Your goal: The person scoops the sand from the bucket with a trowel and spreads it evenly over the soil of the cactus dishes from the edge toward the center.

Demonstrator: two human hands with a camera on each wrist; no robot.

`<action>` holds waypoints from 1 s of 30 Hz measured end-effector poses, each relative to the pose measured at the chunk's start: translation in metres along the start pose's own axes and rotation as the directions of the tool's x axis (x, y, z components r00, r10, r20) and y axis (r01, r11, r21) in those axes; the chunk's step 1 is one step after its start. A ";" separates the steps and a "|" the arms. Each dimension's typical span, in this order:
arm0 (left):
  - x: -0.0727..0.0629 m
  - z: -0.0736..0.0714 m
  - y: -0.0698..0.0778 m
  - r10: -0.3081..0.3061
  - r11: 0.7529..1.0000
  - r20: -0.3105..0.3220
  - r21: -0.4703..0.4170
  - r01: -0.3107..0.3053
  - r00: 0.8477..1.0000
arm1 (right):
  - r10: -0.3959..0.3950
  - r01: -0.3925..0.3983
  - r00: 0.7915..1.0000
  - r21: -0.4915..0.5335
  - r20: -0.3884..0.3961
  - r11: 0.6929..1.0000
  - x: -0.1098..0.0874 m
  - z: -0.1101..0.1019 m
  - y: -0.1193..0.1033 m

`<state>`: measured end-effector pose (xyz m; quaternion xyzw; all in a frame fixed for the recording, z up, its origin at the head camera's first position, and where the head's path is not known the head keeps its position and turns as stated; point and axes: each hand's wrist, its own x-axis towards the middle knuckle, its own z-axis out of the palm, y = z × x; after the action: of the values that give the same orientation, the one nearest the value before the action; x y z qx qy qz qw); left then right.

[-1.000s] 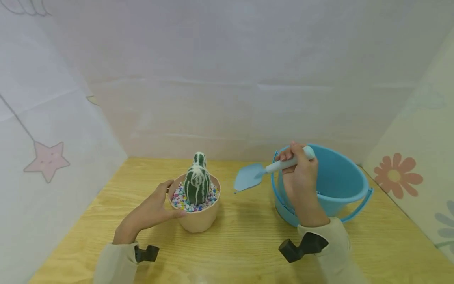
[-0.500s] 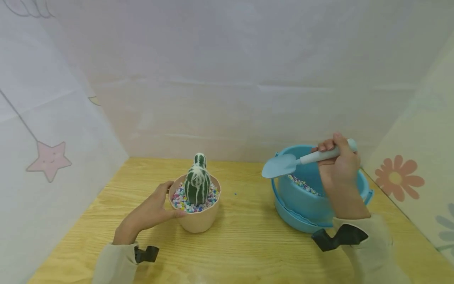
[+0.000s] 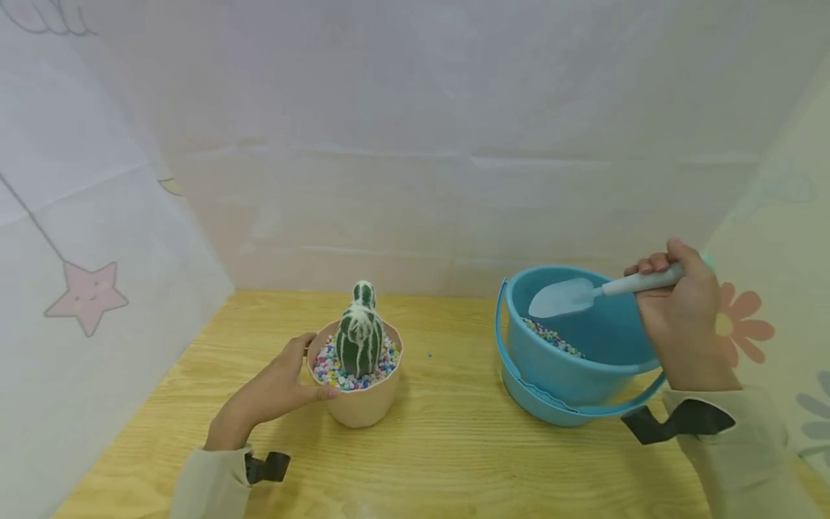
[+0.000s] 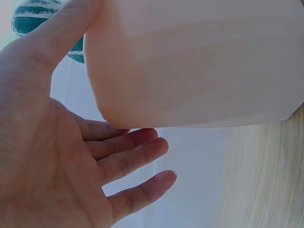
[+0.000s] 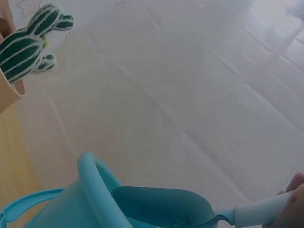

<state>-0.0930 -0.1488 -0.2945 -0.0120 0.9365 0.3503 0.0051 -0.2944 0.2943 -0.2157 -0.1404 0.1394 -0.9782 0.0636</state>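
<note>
My left hand (image 3: 279, 389) holds the rim of a peach flowerpot (image 3: 363, 409), its thumb along the front and fingers round the left side. In the left wrist view the lower fingers (image 4: 142, 192) spread out beside the pot's wall. A green toy cactus with white stripes (image 3: 360, 339) stands in the pot among small multicoloured pebbles (image 3: 331, 364). My right hand (image 3: 684, 317) grips the pale handle of a light blue trowel (image 3: 564, 297). The trowel's blade is over the mouth of a blue bucket (image 3: 551, 375), and more coloured pebbles (image 3: 551, 337) lie inside the bucket.
The bucket's handle (image 3: 616, 409) hangs down at its front. A tiny blue pebble (image 3: 429, 354) lies on the wooden table (image 3: 447, 447) between pot and bucket. Pale printed sheets (image 3: 415, 194) stand behind and on both sides.
My right hand has carried the trowel rightward from beside the bucket to over its opening. The left hand and the pot have stayed in place.
</note>
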 end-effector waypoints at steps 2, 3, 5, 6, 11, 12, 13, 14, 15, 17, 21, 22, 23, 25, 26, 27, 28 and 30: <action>0.000 0.000 0.000 0.000 1.000 0.001 -0.002 0.000 1.000 | -0.006 0.006 1.000 -0.039 -0.013 0.999 0.002 -0.004 -0.002; 0.000 0.000 -0.001 0.001 1.000 0.001 -0.002 -0.001 1.000 | -0.009 0.007 1.000 -0.060 -0.021 0.998 0.003 -0.006 -0.003; 0.000 -0.001 -0.001 0.002 1.000 0.005 -0.005 -0.002 1.000 | -0.008 0.004 0.999 -0.106 -0.035 0.994 0.004 -0.009 -0.004; 0.000 -0.001 -0.002 0.001 1.000 0.009 -0.009 -0.001 1.000 | -0.006 0.000 0.999 -0.130 -0.041 0.991 0.004 -0.011 -0.004; 0.000 -0.002 -0.003 -0.006 1.000 0.031 -0.027 0.007 0.999 | 0.017 -0.034 0.997 -0.231 -0.075 0.972 0.006 -0.018 -0.005; 0.000 -0.002 -0.002 -0.009 0.999 0.034 -0.031 0.010 0.999 | 0.021 -0.042 0.996 -0.260 -0.081 0.965 0.006 -0.019 -0.005; -0.001 -0.002 -0.002 -0.011 0.999 0.036 -0.031 0.012 0.999 | 0.024 -0.048 0.996 -0.288 -0.087 0.956 0.006 -0.020 -0.004; -0.001 -0.003 -0.002 -0.014 0.999 0.036 -0.031 0.015 0.999 | 0.020 -0.049 0.995 -0.321 -0.094 0.946 0.006 -0.021 -0.002; -0.001 -0.003 -0.001 -0.017 0.999 0.037 -0.030 0.018 0.999 | 0.008 -0.044 0.995 -0.352 -0.103 0.935 0.007 -0.022 0.000; -0.002 -0.003 0.000 -0.020 0.999 0.036 -0.025 0.021 0.999 | -0.028 -0.030 0.991 -0.431 -0.127 0.902 0.007 -0.024 0.005; -0.002 -0.001 0.001 -0.011 1.000 0.028 -0.004 0.012 1.000 | -0.096 -0.020 0.979 -0.553 -0.180 0.833 0.007 -0.028 0.011; -0.002 0.000 0.002 -0.008 1.000 0.026 0.000 0.008 1.000 | -0.094 -0.031 0.978 -0.573 -0.188 0.819 0.007 -0.029 0.012; -0.002 0.000 0.002 -0.005 1.000 0.025 0.005 0.005 1.000 | -0.079 -0.050 0.978 -0.581 -0.195 0.812 0.007 -0.030 0.012; -0.001 0.001 0.003 -0.005 1.000 0.024 0.012 0.004 1.000 | -0.022 -0.106 0.979 -0.605 -0.201 0.789 0.006 -0.032 0.010; -0.001 0.001 0.004 -0.004 1.000 0.024 0.014 0.004 1.000 | 0.012 -0.137 0.979 -0.620 -0.202 0.773 0.005 -0.033 0.009; -0.001 0.001 0.004 -0.004 1.000 0.025 0.013 0.004 1.000 | 0.046 -0.167 0.978 -0.641 -0.201 0.749 0.005 -0.033 0.009; -0.001 0.001 0.005 -0.004 1.000 0.024 0.016 0.003 1.000 | 0.080 -0.194 0.977 -0.667 -0.197 0.719 0.004 -0.034 0.008; 0.000 0.001 0.006 0.003 1.000 0.023 0.022 -0.004 1.000 | 0.135 -0.227 0.974 -0.724 -0.185 0.651 0.004 -0.035 0.006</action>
<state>-0.0929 -0.1438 -0.2915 -0.0063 0.9402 0.3403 0.0153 -0.3077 0.2967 -0.2490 -0.0833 0.5408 -0.8321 0.0904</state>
